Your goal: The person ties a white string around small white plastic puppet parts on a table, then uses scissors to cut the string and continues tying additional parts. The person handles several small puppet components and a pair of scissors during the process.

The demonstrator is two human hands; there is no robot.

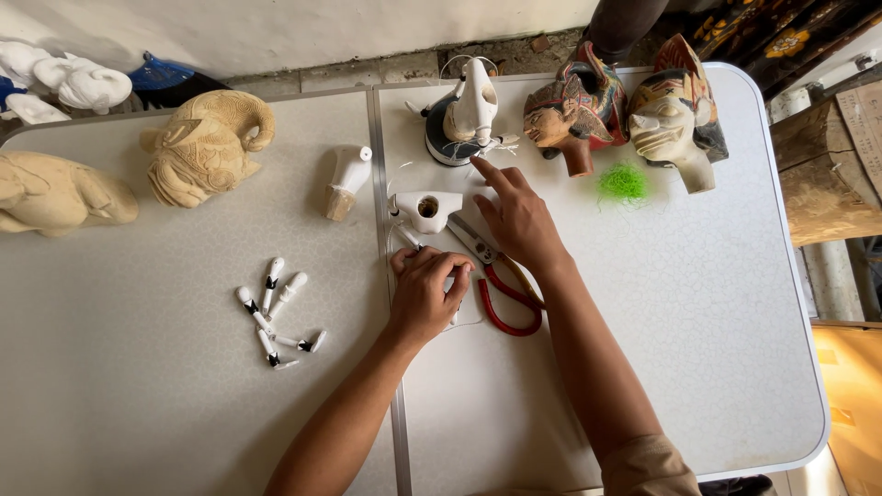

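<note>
My left hand (425, 292) is curled over a small white carved piece (405, 237) on the grey folding table (698, 303), fingers closed around it. My right hand (514, 216) lies just beyond, index finger stretched toward a white carved figure on a dark round base (467, 119); it holds nothing. Red-handled pliers (501, 285) lie partly under my right wrist. A white hollow carved part (427, 209) sits between both hands.
Two painted wooden puppet heads (579, 106) (677, 115) and a green fibre tuft (623, 182) sit at the far right. Unpainted carved animals (209, 142) (50, 193), a white capped piece (345, 179) and several small white limb pieces (274, 312) lie left.
</note>
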